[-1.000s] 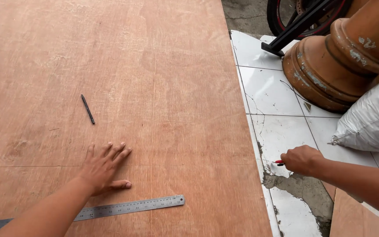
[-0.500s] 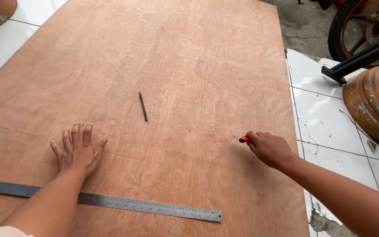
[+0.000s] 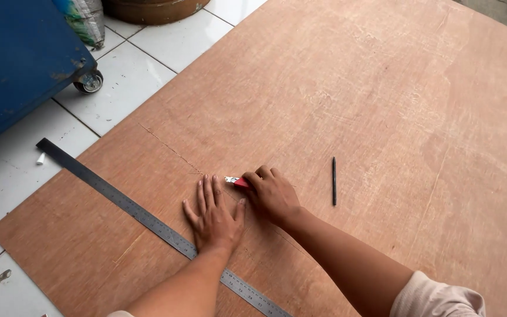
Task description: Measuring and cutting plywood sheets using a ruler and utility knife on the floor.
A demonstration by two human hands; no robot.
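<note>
Best keep the red cutter [image 3: 237,182], gripped in the right hand [image 3: 272,195], on the scored line [image 3: 168,148]. Left hand [image 3: 213,212], flat and open, steadies the plywood sheet [image 3: 382,105].

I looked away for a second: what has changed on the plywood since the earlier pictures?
The right hand, gripping the red utility knife, came in from the sheet's edge to beside the left hand. That hand stays flat on the brown plywood sheet; the long steel ruler and dark pencil lie untouched.
</note>
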